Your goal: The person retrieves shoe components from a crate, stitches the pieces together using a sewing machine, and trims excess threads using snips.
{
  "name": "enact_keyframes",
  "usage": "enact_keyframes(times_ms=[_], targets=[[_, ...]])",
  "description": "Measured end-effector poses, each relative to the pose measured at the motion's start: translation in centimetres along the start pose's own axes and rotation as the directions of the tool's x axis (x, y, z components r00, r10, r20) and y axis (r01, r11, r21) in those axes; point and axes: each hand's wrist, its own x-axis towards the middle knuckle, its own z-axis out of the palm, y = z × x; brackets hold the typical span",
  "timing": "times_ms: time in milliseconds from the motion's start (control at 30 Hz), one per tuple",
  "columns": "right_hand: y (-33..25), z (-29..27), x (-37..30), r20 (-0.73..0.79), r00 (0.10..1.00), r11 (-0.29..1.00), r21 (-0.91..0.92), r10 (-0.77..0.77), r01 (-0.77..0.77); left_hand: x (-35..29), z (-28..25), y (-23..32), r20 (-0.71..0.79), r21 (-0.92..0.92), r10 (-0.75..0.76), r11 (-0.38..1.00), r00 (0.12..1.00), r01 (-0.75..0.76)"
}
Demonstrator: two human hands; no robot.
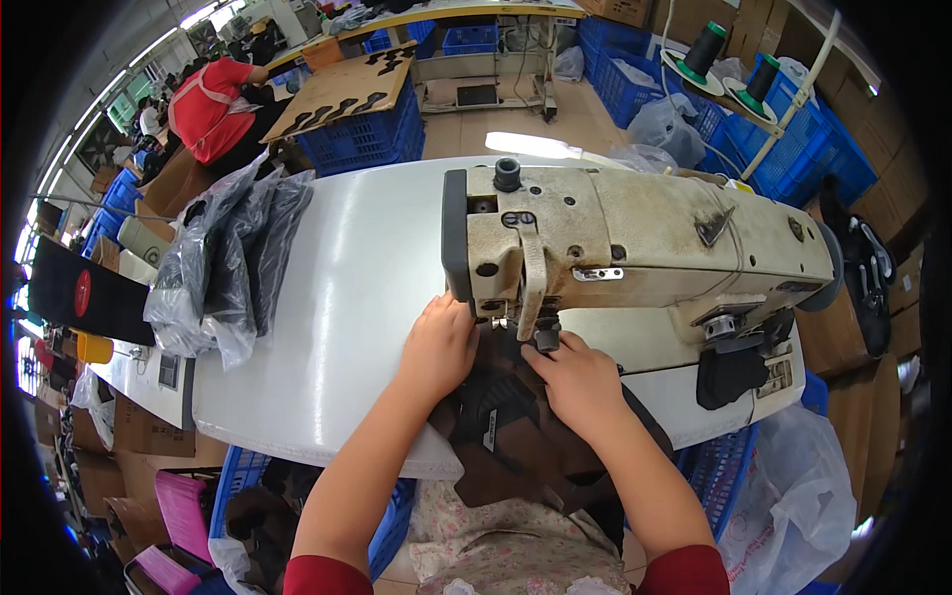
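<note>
A beige industrial sewing machine [645,228] stands on a white work table [337,248]. Dark brown and black material [506,426], with a small pale label on it, lies under the needle area and drapes over the table's front edge onto my lap. My left hand [439,342] holds this material just left of the needle, its fingertips partly hidden by the machine head. On the other side, my right hand [575,382] grips it close to the presser foot, fingers bent. The needle itself is hard to make out.
Clear plastic bags with dark pieces [233,263] lie on the table's left. A lit lamp [535,146] is behind the machine, and green-black thread cones [704,50] stand at back right. Blue crates [372,134] and a plastic bag [793,486] surround the table. A person in red [208,104] bends over far left.
</note>
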Motion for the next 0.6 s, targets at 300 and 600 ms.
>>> enact_keyframes(times_ms=[300, 600], targets=[[0.6, -0.1, 1.4, -0.002, 1.000, 1.000, 0.007, 0.024, -0.024, 1.7, 0.4, -1.5, 0.148, 0.022, -0.098, 0.995, 0.984, 0.096], [1.3, 1.1, 2.2, -0.090, 0.995, 0.999, 0.010, 0.040, -0.040, 2.8, 0.6, -1.9, 0.133, 0.054, -0.138, 0.990, 0.981, 0.131]])
